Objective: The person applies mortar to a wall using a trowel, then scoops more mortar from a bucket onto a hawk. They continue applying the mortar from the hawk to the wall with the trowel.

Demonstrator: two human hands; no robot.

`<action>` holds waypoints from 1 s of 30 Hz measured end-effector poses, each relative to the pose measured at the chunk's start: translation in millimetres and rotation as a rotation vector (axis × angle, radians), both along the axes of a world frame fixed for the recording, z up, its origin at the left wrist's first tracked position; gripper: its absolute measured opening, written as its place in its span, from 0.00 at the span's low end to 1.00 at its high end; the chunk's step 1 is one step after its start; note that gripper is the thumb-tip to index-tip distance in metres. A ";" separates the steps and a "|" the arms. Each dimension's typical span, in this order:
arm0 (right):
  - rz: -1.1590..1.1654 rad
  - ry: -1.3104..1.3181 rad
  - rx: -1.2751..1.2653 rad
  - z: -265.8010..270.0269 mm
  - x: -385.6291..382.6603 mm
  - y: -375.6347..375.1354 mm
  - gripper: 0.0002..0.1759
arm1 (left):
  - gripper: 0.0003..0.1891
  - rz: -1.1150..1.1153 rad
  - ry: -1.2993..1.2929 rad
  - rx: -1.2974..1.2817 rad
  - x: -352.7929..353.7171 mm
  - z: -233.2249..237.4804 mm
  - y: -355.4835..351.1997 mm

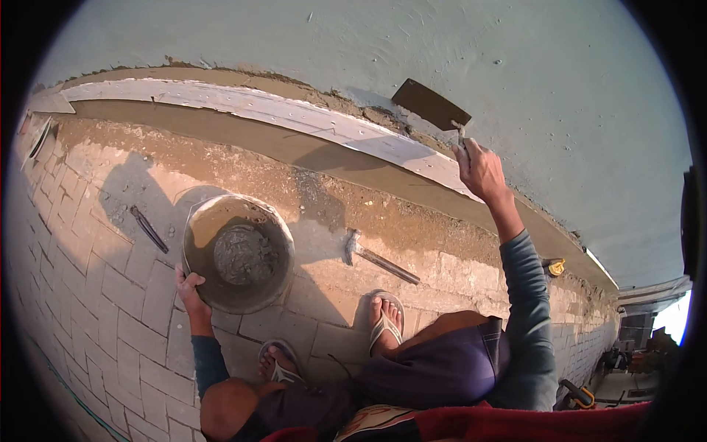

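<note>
My right hand (482, 171) is closed round the handle of a trowel, whose flat dark blade (431, 104) lies at the grey-green wall (552, 81), just above a pale board (294, 118) that runs along the wall's foot. Lower left, my left hand (190, 286) grips the rim of a round bucket (283, 258). Wet grey mortar (245, 254) sits in the bottom of the bucket. Rough mortar lines the upper edge of the board near the blade.
On the paving (132, 295) lie pincers (149, 229) left of the bucket and a hammer (383, 264) right of it. My sandalled feet (384, 324) are below the hammer. A yellow item (556, 268) rests by the wall's foot, right of my right arm.
</note>
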State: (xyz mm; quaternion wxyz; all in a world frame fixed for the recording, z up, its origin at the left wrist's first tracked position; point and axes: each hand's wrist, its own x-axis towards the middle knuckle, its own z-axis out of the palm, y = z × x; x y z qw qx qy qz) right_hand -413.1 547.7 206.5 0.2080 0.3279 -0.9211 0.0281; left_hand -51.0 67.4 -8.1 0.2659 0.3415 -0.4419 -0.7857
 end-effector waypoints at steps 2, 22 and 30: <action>-0.019 0.037 -0.202 28.0 11.6 -25.5 0.14 | 0.18 0.011 0.004 0.052 -4.0 22.7 12.8; 0.021 0.146 -0.118 21.8 3.2 -92.3 0.17 | 0.14 0.001 0.049 0.024 -0.6 16.2 8.5; -0.005 0.054 -0.073 20.8 4.6 -91.3 0.16 | 0.13 0.027 0.041 -0.021 1.2 1.3 7.4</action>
